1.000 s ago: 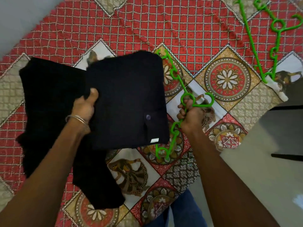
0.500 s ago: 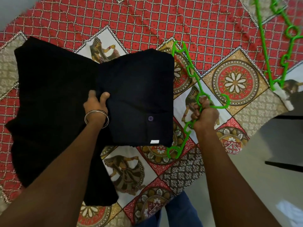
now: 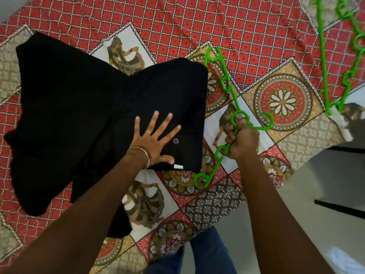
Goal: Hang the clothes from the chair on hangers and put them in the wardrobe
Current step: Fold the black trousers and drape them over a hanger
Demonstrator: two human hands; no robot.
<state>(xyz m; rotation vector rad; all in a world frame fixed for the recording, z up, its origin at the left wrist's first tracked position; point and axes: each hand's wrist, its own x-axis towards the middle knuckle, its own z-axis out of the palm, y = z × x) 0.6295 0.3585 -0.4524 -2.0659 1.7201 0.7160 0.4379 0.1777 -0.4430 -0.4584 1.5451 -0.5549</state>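
From the head camera, a black garment lies spread on a patterned bedspread of red checks and panels with flowers and figures. The garment's right part is folded into a neat rectangle with a small button and a white tag near its lower edge; the rest spreads wider and looser to the left, and one strip trails down toward the bed's near edge.

The left hand rests flat on the folded part, fingers straight and fanned wide, palm down on the cloth, just left of the button. It grips nothing. A thin bangle circles the wrist, and a ring shows on one finger.

The right hand is curled into a fist around a green plastic hanger, holding it near the hook. The hanger runs diagonally just beside the garment's right edge, its lower end close to the folded corner; whether the two touch cannot be told.

A second green hanger lies on the bedspread at the upper right, well apart from the hands.

Below the bed's edge, blue trouser legs stand on a pale floor.
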